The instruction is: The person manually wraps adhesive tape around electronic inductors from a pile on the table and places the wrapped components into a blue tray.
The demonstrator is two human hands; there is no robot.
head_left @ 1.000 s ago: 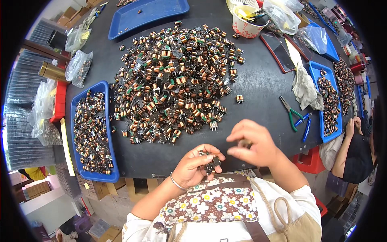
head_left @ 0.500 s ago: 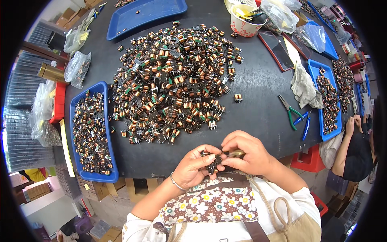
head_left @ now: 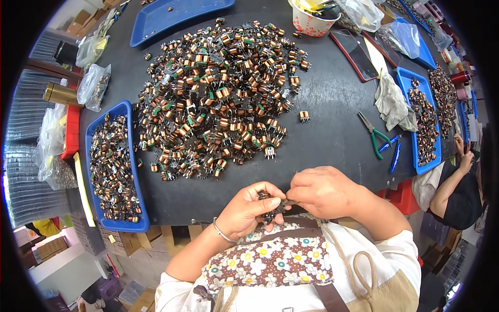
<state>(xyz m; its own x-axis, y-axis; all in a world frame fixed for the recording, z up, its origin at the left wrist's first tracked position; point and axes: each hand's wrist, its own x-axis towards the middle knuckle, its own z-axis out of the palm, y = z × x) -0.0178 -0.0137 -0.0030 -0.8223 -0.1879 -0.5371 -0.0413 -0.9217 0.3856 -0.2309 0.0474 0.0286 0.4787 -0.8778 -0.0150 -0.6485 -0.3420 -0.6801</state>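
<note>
My left hand (head_left: 244, 209), palm turned up, is closed around several small dark coil components (head_left: 267, 207) with metal pins. Close against its fingertips is my right hand (head_left: 326, 191), fingers curled in a pinch, its back toward the camera; what it holds is hidden. Both hands are just above the table's near edge. Beyond them spreads a large heap of copper-wound coil components (head_left: 218, 99) with black bases, some with green parts. One single coil component (head_left: 304, 117) lies apart, to the right of the heap.
Blue trays of coils stand at left (head_left: 145, 210) and right (head_left: 435, 151); another blue tray (head_left: 182, 18) is at the back. Green-handled pliers (head_left: 378, 142), blue tools (head_left: 396, 157), a cloth (head_left: 390, 101) and a red-edged phone (head_left: 355, 56) lie at right. A co-worker's arm (head_left: 449, 186) shows far right.
My right hand has rolled over, its back now facing up; a brass-coloured object seen between its fingers before is now hidden. My left hand stays closed on the coils. The whole view has shifted slightly.
</note>
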